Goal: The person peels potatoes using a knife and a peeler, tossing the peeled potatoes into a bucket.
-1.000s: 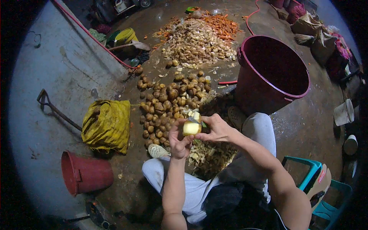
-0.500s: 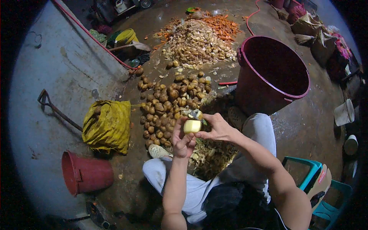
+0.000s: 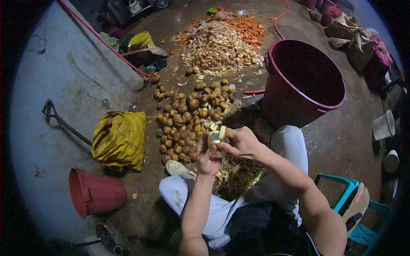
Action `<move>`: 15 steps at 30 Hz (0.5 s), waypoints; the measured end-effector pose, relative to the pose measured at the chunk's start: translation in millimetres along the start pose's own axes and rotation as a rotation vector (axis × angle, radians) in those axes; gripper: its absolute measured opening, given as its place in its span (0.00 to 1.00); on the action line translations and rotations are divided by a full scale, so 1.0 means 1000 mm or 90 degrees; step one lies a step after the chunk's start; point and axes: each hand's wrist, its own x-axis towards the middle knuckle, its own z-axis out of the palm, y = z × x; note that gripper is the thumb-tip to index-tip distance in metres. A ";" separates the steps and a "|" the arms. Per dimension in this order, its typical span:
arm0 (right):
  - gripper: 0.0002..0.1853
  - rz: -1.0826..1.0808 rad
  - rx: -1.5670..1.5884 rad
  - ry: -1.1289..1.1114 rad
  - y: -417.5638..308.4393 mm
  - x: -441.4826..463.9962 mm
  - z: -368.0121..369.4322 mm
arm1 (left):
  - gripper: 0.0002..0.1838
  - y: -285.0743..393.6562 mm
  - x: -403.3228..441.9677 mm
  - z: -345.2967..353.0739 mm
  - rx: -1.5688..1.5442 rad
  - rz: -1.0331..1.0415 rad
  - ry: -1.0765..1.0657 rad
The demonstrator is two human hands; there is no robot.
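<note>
My left hand (image 3: 206, 158) is curled around a pale, peeled tuber (image 3: 212, 139). My right hand (image 3: 241, 141) is closed against the tuber's right side, on what looks like a small knife; its handle is hidden in the fingers. A pale yellowish strip (image 3: 222, 131), perhaps a cut slice or peel, stands at the right fingertips. Just beyond my hands lies a heap of brown, unpeeled tubers (image 3: 183, 115). Below them, between my legs, is a pile of peelings (image 3: 239, 175).
A large maroon tub (image 3: 282, 94) stands at the right, a red bucket (image 3: 102, 194) and yellow sack (image 3: 121, 141) at the left. Farther back are pale peeled pieces (image 3: 222, 47) and orange ones (image 3: 250, 30). A teal stool (image 3: 341, 187) is beside me.
The tuber has been turned in my left hand, and a pale strip now stands upright at its right. My right hand has shifted slightly. The surroundings are unchanged.
</note>
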 end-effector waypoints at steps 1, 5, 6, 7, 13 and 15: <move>0.30 0.013 0.073 0.013 0.001 0.001 0.000 | 0.25 0.001 0.000 -0.004 -0.022 -0.038 0.005; 0.35 0.070 0.136 -0.052 -0.006 0.004 -0.013 | 0.27 0.008 -0.003 0.019 0.044 -0.044 0.046; 0.35 0.070 0.136 -0.052 -0.005 0.003 -0.012 | 0.27 0.008 -0.003 0.015 0.045 -0.044 0.047; 0.35 0.061 0.136 -0.045 -0.004 0.003 -0.011 | 0.28 0.009 -0.002 0.008 0.050 -0.065 0.010; 0.35 0.051 0.136 -0.051 0.001 0.001 -0.008 | 0.30 0.011 -0.002 0.008 0.103 -0.067 -0.045; 0.34 0.055 0.154 -0.052 -0.001 0.000 -0.009 | 0.30 0.012 -0.002 0.010 0.139 -0.047 -0.035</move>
